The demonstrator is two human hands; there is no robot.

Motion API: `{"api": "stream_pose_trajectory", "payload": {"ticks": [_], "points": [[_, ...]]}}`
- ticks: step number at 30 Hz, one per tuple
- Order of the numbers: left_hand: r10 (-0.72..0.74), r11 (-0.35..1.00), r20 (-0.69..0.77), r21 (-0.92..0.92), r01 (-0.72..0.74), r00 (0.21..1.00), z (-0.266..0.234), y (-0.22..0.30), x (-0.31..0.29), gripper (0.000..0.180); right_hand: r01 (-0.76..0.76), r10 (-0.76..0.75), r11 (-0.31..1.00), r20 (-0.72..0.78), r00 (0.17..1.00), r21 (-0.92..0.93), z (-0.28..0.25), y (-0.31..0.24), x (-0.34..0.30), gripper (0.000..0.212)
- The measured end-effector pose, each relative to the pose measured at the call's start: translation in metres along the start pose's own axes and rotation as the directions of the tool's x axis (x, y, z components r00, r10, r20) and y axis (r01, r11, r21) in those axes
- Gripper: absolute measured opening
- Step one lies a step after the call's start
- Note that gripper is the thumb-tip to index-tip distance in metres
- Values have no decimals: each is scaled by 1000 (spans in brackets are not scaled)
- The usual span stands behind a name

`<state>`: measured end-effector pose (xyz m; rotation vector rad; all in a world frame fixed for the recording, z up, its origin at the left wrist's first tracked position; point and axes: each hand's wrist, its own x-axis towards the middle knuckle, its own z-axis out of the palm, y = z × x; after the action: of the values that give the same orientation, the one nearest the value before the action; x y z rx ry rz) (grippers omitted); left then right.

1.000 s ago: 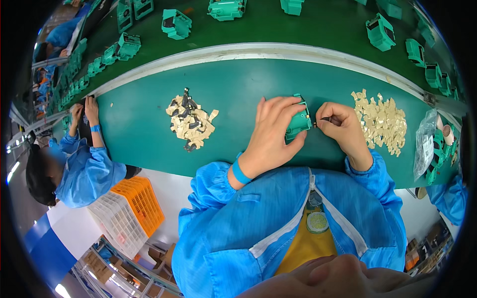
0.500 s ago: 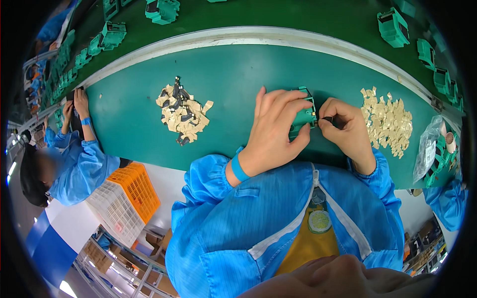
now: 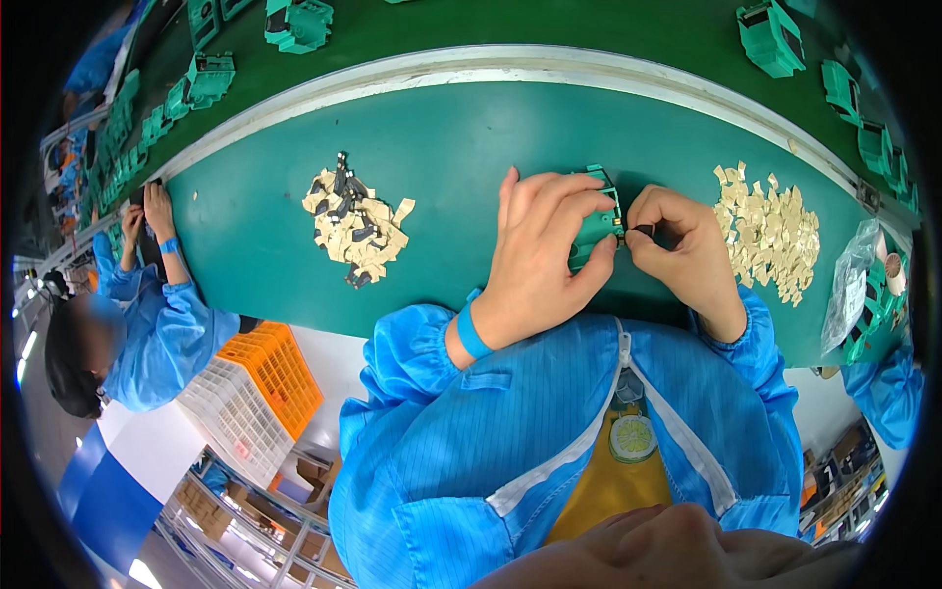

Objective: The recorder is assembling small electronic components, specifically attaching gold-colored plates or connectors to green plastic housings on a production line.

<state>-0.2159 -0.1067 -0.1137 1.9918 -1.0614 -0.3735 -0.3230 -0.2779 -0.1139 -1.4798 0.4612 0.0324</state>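
My left hand [image 3: 545, 236] is wrapped over a green plastic housing [image 3: 595, 232] on the table, its fingers covering most of the top and left side. At the housing's right edge, my right hand [image 3: 679, 243] pinches a small black part [image 3: 645, 232] between thumb and forefinger. The part's left end meets the housing; whether it sits inside an opening cannot be made out. Right of that hand lies a heap of small cream-coloured pieces [image 3: 770, 236]. To the left, a second heap of cream pieces [image 3: 358, 240] has several black parts [image 3: 343, 187] mixed in.
Beyond the table's pale raised edge [image 3: 510, 59], green housings [image 3: 299, 25] stand on a dark green surface. A clear plastic bag [image 3: 854, 285] lies at the right end. At left, a co-worker's hands [image 3: 157, 211] are at the table, near orange and white crates [image 3: 270, 378].
The view has shifted slightly. Both hands keep nearly the same hold on the housing and the black part, with only small finger movements.
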Motion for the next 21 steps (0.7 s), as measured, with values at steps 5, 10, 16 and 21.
{"api": "stream_pose_trajectory", "payload": {"ticks": [5, 10, 16, 21], "points": [[0, 1000, -20, 5, 0, 1000, 2, 0, -2, 42, -13, 13, 999, -8, 1000, -33, -1, 3, -1, 12], [1, 1000, -13, 4, -1, 1000, 3, 0, -1, 43, -19, 18, 999, -17, 1000, -45, 0, 2, -1, 11], [-3, 1000, -21, -2, 3, 1000, 4, -1, -1, 42, -18, 16, 996, -24, 1000, -92, -1, 1, -1, 12], [-40, 999, -3, -26, 40, 999, 5, 1, 1, 40, 2, -8, 988, -38, 999, -153, -3, -4, -3, 11]]}}
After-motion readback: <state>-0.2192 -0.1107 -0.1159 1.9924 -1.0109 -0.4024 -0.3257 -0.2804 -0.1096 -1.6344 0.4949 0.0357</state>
